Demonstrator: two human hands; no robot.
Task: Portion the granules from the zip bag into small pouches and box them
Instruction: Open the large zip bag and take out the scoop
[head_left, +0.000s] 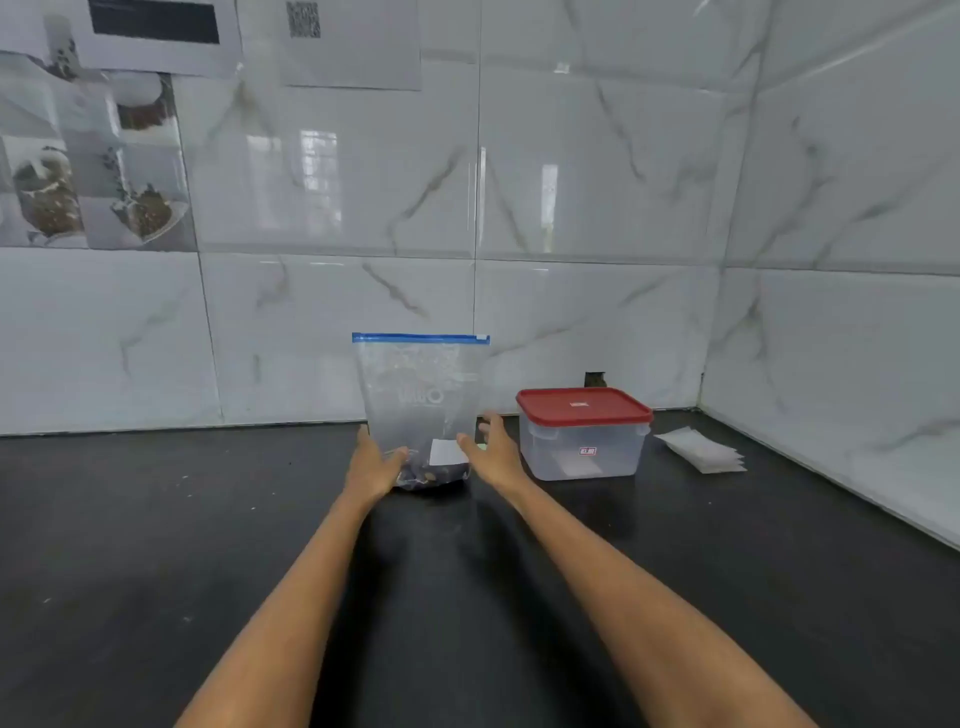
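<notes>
Zip bag (418, 400) stands upright on the dark counter (156, 545), close to the marble-tiled wall (597, 208); blue zip strip across its top looks closed. Left hand (371, 465) is against the bag's lower left edge, thumb across the front, fingers apparently behind: a loose clasp, how firm I cannot tell. Right hand (493, 449) sits just right of the bag with fingers spread, holding nothing, perhaps brushing the bag's side. Step in hand, as I judge it: taking up the bag to open it. Best done by steadying the base with the left, lifting the right to the zip strip and parting it from one corner, keeping the bag upright so nothing shifts toward the mouth. Contents: dark granules (431, 474) fill only the bottom of the bag, with a white slip or label low on the bag's front; the rest of the bag is slack and clear. Right of the bag, a clear plastic box (582, 452) with red lid (584, 406) seated on it; something pale lies inside, kind unclear. Further right of the bag, beyond the box, a flat stack of small pouches (701, 451), seemingly unfilled. Portioning not yet begun.
</notes>
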